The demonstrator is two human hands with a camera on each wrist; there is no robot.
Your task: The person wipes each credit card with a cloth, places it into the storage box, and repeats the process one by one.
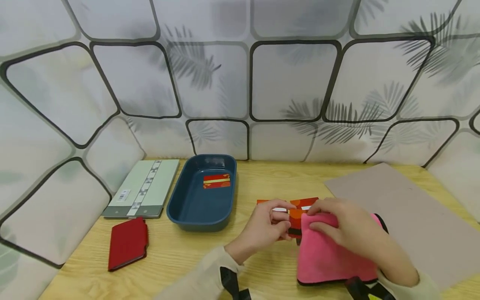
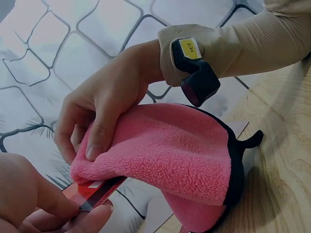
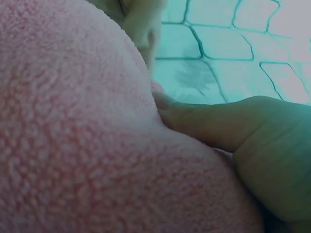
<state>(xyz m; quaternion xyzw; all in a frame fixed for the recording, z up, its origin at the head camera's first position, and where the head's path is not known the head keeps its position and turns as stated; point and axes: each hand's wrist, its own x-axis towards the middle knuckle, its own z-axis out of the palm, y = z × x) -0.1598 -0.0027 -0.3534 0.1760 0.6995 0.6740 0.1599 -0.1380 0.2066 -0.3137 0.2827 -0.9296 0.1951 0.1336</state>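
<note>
Presently, L hand [image 1: 262, 223]: fingers curled, pinching red-orange card [image 1: 296, 218] over desk [image 1: 258, 179], R of ctr. R hand [image 1: 346, 223]: thumb & fingers pinching pink cloth [image 1: 330, 260] w/ blk trim, cloth hiding card's end. Just behind: more red card stock [image 1: 305, 203], qty unclear. Far R: grey sheet [image 1: 408, 208], flat. L of hands: blue tray [image 1: 187, 204] w/ 1 red-yellow card [image 1: 216, 184] inside. Beyond: pale-green folder [image 1: 157, 187], banded; red booklet [image 1: 128, 243] nearer front.
</note>
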